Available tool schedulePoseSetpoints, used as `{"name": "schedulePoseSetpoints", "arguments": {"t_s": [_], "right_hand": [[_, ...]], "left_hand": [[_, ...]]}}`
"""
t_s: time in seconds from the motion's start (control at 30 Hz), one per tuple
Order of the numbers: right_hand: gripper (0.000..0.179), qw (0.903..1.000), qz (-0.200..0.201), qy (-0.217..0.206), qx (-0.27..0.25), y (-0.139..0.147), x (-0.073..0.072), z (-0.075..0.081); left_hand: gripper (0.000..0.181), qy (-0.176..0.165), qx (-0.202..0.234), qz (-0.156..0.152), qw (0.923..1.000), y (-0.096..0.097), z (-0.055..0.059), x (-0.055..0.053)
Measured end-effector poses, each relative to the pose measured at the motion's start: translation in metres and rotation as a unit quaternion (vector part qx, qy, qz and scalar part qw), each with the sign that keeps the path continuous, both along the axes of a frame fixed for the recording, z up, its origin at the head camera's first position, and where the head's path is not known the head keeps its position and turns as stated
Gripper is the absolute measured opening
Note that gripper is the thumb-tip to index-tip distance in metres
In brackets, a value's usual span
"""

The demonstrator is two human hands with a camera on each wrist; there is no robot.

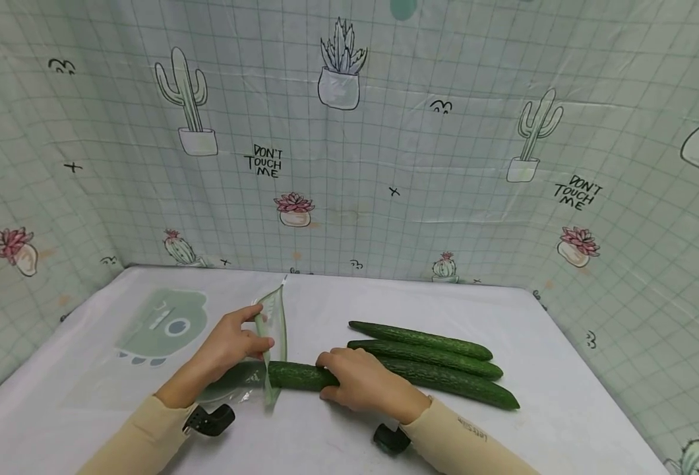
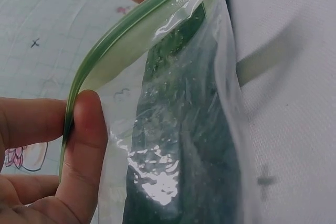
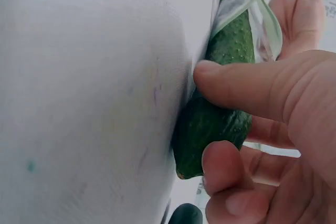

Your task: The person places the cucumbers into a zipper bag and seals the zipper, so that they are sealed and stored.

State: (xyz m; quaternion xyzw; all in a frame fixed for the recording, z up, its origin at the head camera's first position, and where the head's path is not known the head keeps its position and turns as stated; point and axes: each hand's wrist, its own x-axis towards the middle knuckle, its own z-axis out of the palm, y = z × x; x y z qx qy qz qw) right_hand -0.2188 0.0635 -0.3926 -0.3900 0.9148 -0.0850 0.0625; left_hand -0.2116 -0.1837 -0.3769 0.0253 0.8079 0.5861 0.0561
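A clear zip bag (image 2: 121, 114) with a green rim lies on its side, its mouth held apart. My left hand (image 1: 231, 346) pinches the bag's green edge between thumb and fingers. One cucumber (image 1: 299, 376) lies partly inside the bag, and its far part shows through the plastic in the left wrist view. Around the end still outside the bag, my right hand (image 1: 364, 382) curls its thumb and fingers; the right wrist view shows this grip on the cucumber (image 3: 210, 135). Part of that end is hidden by the right hand in the head view.
Several more cucumbers (image 1: 444, 369) lie side by side to the right, close past the right hand. On the left of the white table (image 1: 326, 435) lies a clear bag part printed with a green cartoon face (image 1: 171, 323). Patterned cloth walls (image 1: 385, 152) stand behind and at the sides.
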Motion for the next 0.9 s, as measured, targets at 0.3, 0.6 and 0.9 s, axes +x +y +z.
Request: {"name": "schedulePoseSetpoints", "arguments": {"t_s": [0.3, 0.6, 0.9], "right_hand": [[0.033, 0.9980, 0.031, 0.038, -0.040, -0.012, -0.003, -0.003], [0.031, 0.9964, 0.022, -0.007, -0.082, -0.040, -0.008, -0.003], [0.034, 0.9948, 0.014, -0.061, -0.080, -0.039, -0.012, -0.001]], "left_hand": [[0.077, -0.003, 0.018, 0.007, 0.9998, 0.003, -0.001, -0.002], [0.076, -0.006, 0.025, 0.012, 0.9996, 0.003, 0.000, -0.002], [0.077, 0.001, 0.021, 0.010, 0.9997, -0.001, 0.000, -0.002]]}}
